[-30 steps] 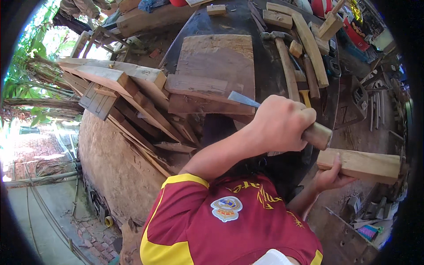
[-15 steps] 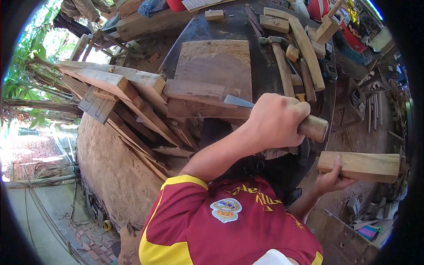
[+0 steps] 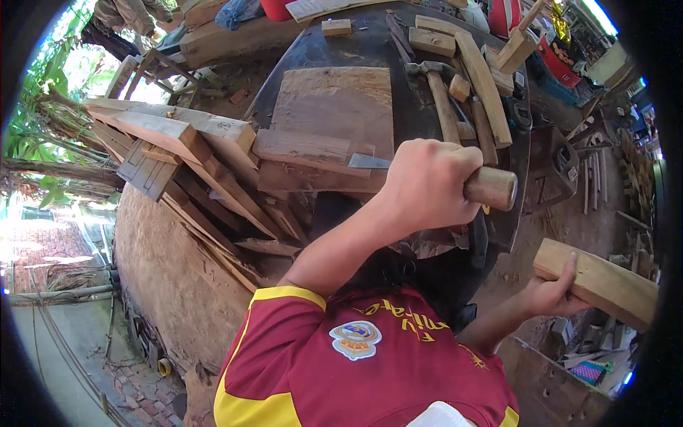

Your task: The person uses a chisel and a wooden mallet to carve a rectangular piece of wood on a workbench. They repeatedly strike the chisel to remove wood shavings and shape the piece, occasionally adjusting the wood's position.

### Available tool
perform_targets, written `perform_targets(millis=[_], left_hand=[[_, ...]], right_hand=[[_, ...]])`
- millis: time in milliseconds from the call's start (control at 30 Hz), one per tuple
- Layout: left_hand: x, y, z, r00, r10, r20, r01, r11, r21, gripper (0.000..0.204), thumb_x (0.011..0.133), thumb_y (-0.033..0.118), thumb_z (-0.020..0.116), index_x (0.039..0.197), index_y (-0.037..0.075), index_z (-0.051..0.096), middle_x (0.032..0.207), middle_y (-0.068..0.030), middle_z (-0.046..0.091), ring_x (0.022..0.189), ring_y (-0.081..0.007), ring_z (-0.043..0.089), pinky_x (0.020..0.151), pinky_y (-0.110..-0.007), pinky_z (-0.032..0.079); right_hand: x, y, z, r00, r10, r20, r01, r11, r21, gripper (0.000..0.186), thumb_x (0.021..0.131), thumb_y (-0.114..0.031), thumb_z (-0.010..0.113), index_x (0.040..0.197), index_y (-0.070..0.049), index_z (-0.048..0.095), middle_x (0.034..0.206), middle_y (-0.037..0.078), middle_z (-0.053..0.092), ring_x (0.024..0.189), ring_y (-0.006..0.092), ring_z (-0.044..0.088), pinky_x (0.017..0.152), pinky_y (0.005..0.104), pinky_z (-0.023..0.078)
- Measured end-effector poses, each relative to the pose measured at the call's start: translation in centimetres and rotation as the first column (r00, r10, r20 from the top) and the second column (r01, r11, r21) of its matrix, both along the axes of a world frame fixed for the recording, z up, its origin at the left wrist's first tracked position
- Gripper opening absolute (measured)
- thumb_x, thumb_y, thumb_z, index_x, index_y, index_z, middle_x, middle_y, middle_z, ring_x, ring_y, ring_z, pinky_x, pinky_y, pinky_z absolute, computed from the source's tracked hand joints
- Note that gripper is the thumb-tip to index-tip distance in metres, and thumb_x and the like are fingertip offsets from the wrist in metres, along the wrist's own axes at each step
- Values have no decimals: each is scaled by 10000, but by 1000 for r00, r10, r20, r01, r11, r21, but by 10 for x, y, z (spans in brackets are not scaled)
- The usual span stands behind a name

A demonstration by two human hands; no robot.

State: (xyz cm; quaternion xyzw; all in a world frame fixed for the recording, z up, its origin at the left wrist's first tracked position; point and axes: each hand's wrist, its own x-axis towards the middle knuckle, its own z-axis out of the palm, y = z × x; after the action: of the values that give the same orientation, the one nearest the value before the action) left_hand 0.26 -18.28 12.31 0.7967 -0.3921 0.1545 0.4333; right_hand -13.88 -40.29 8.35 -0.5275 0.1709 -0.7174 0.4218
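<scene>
My left hand (image 3: 429, 181) is wrapped round the wooden handle of a chisel (image 3: 496, 188). Its flat metal blade points left, over the near end of a wooden strip (image 3: 306, 147); whether it touches the wood I cannot tell. That strip lies across a broad flat board (image 3: 334, 96) on the dark bench. Out to the right, my right hand (image 3: 553, 293) grips a thick rectangular wood block (image 3: 601, 279), thumb on its near face. The block is tilted, its right end lower, and held clear of the bench.
A hammer (image 3: 442, 103) lies on the bench (image 3: 341, 46) beside a long wooden bar (image 3: 485, 92) and small offcuts. Left of the board, several beams (image 3: 156, 128) lean together. A small block (image 3: 336, 27) sits at the far side. A red plastic chair (image 3: 551, 171) stands to the right.
The wood block in my right hand has swung outward to the right, its right end dropping. My left hand with the chisel shows slightly farther left, as the whole view shifts.
</scene>
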Motion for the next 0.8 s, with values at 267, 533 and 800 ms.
perform_targets(millis=[267,533,800], left_hand=[[6,-5,-3,1000,19,-15,-18,1000,8,180,580,194,686,672,74,588,639,-118,607,645,-333,632,589,-426,502],[1,-8,-10,999,41,11,-42,998,43,206,558,191,702,683,82,579,641,-124,592,642,-331,623,576,-412,500],[0,-10,-18,998,59,25,-61,993,96,221,557,205,700,687,92,561,664,-101,605,657,-312,631,584,-410,500]], right_hand=[[11,26,-33,710,14,-704,-430,800,-417,691,755,5,717,1353,41,371,1305,209,497,1146,308,535,979,441,424],[17,46,-52,958,91,-273,-104,994,-33,752,752,4,744,1375,46,324,1303,190,454,1149,279,510,946,413,445],[-6,21,-83,865,-2,-501,-122,969,-215,737,689,-75,803,1306,46,420,1231,212,533,1108,331,552,934,431,451]])
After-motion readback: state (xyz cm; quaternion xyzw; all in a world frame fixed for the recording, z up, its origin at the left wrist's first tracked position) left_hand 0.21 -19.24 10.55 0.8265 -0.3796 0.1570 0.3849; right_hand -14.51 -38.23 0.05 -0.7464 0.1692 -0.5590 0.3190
